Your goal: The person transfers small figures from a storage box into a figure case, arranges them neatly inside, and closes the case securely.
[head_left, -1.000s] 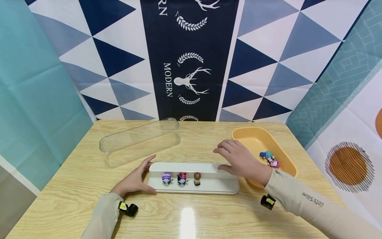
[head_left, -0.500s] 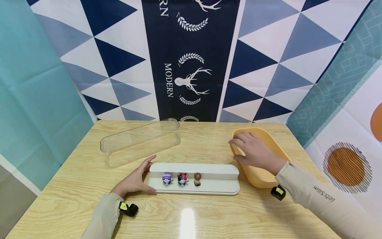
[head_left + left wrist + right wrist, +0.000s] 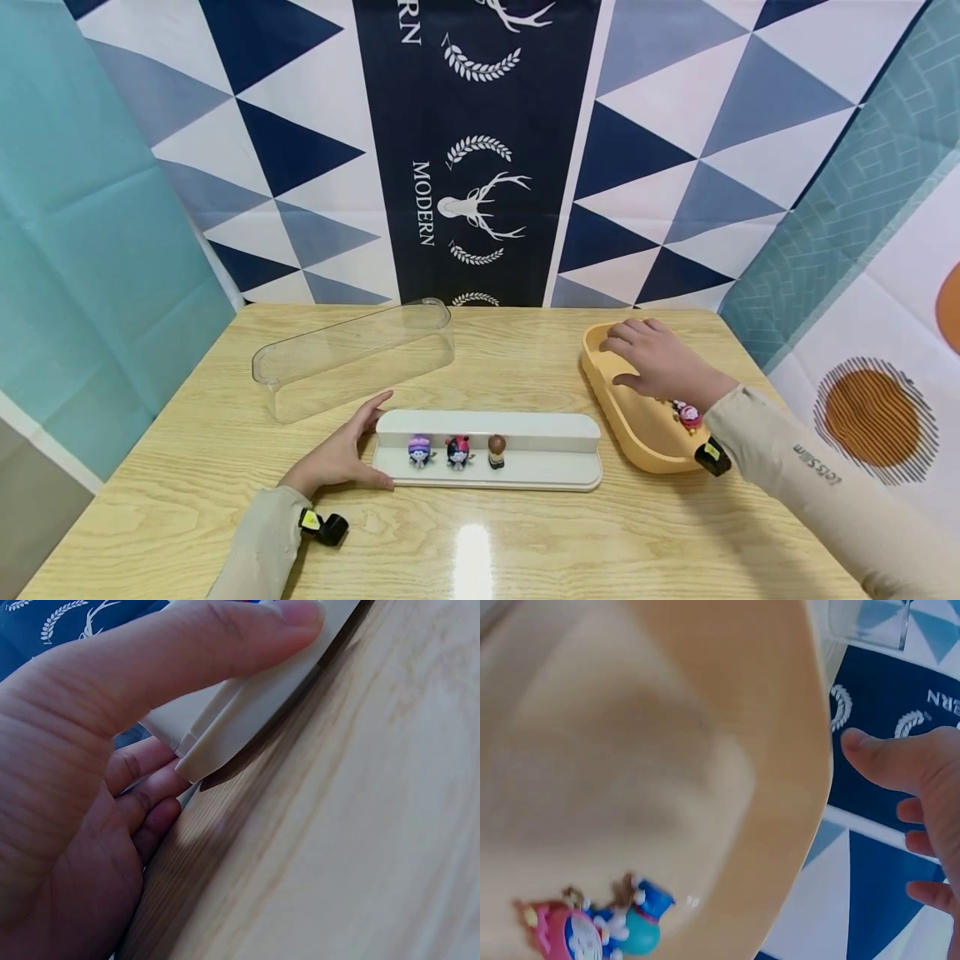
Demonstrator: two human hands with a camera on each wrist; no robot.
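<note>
L hand (image 3: 337, 454) grips L end of the white stand (image 3: 543, 472), thumb at front edge, fingers behind. If it tugs, the stand could skid on the bench (image 3: 555, 546) and topple the purple fig (image 3: 419, 450), black-and-red fig (image 3: 458, 451) & brown-topped fig (image 3: 497, 450) on it, prob. unfixed. R hand (image 3: 663, 358) hangs over the orange tub (image 3: 626, 421), fingers loosely apart, nothing between them. Toys inside lie bunched, so a pick might snag two or fumble one b/c they're small; sleeve (image 3: 795, 475) could nudge the rim. See-through cover (image 3: 360, 354), far L, is well apart: low risk.

Views: L wrist shows fingers curled at the stand's end; head view mostly hides them. R wrist shows the pink toy (image 3: 574, 934) w/ a teal-and-blue toy (image 3: 641, 930) right beside; in head view R hand & arm block the latter. Only head view gets all three figs.
</note>
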